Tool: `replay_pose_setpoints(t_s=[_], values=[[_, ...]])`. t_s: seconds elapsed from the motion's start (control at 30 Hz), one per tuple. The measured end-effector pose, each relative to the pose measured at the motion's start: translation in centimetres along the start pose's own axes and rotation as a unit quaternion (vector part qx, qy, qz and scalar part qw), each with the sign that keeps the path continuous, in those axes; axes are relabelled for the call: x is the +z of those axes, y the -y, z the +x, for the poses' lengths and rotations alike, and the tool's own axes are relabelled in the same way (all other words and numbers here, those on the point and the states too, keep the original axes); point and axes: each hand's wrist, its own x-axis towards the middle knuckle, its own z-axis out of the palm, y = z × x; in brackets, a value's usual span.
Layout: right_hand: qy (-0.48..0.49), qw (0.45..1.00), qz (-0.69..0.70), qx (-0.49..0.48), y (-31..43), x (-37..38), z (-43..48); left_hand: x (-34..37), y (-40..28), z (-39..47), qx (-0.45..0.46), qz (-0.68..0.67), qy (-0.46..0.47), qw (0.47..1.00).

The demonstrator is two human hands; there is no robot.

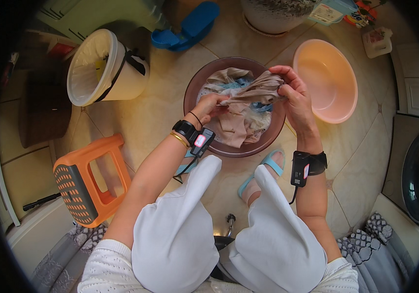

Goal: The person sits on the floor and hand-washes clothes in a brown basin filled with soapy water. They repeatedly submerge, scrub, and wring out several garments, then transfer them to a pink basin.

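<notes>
A brown plastic basin (217, 147) stands on the floor before me, holding soapy water and wet clothes. My left hand (209, 106) grips one end of a bunched beige garment (259, 88) above the basin. At its other end, my right hand (295, 93) pinches the gathered cloth between thumb and fingers near the basin's right rim. The garment is stretched between both hands. Below it, a pale pink-beige cloth (233, 126) lies in the suds, with bits of blue cloth (261, 107) showing beside it.
An orange basin (327, 80) stands to the right. To the left are a lined white bin (130, 82) and an orange plastic stool (112, 172). Beyond lie a blue plastic object (195, 27) and a plant pot (275, 18). A front-loading washing machine (396, 161) is far right.
</notes>
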Motion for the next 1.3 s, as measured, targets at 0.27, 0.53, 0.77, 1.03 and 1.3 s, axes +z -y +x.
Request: replay_pose_setpoints(t_s=[0.27, 0.53, 0.77, 1.03, 1.3], values=[[0.023, 0.975, 0.189, 0.118, -2.6, 0.6, 0.4, 2.3, -0.2, -2.0, 0.002, -0.366, 0.231, 0.901], [-0.059, 0.909, -0.397, -0.111, -11.5, 3.3, -0.9, 3.5, 0.0, 0.1, 0.092, -0.331, 0.172, 0.923], [-0.075, 0.912, -0.379, -0.139, -12.3, 4.4, -0.8, 4.5, -0.1, 0.0, 0.083, -0.309, 0.057, 0.946], [-0.059, 0.905, -0.409, -0.098, -11.8, 4.2, -1.1, 4.0, 1.4, 0.6, 0.040, -0.237, 0.035, 0.970], [-0.089, 0.859, -0.495, 0.093, -12.5, 0.9, 0.4, 5.9, 2.2, -0.5, 0.005, -0.135, 0.024, 0.991]])
